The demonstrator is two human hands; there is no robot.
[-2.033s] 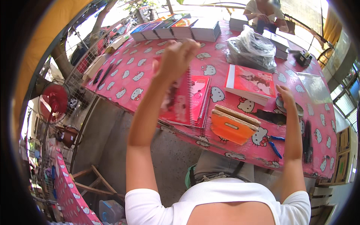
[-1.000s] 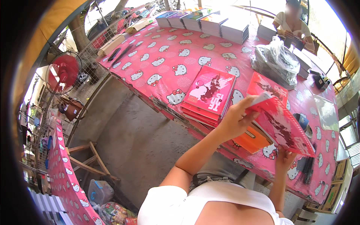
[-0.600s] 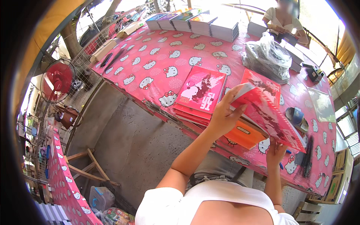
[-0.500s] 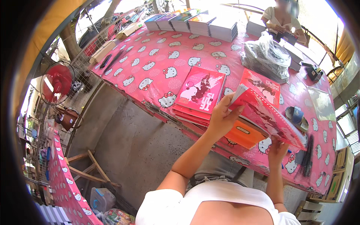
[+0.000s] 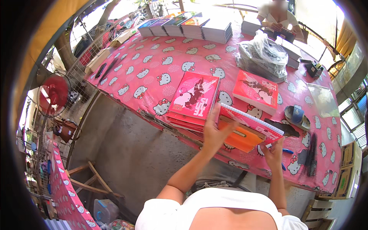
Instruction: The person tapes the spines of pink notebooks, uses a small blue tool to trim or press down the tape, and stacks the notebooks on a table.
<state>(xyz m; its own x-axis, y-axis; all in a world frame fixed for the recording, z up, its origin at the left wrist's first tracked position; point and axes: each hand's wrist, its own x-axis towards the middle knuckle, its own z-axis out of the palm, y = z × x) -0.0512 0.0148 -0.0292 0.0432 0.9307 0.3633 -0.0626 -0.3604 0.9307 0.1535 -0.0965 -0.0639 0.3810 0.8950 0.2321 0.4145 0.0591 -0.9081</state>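
A red-pink spiral notebook [image 5: 251, 123] is held on its edge between my two hands, with its white page edges turned up. My left hand [image 5: 215, 134] grips its left end, the thumb in front and slightly blurred. My right hand [image 5: 273, 154] closes on the lower right corner. Just in front of it lies an orange flat block [image 5: 240, 138] with a small metal plate, partly hidden by the notebook. A stack of red notebooks [image 5: 194, 96] sits to the left of my left hand. Beyond the held notebook lies another red-pink stack of paper [image 5: 256, 90].
To the right are a sandal [image 5: 297, 117], black binding coils [image 5: 312, 155], a blue pen [image 5: 287, 151] and a clear sheet [image 5: 322, 99]. Farther back stand a plastic bag [image 5: 262, 57] and book stacks [image 5: 216, 30]. Another person [image 5: 279, 21] sits at the far right.
The notebook has come down from a raised, tilted pose and now stands more on edge, nearer the table. Both hands have lowered with it. The whole view has shifted slightly.
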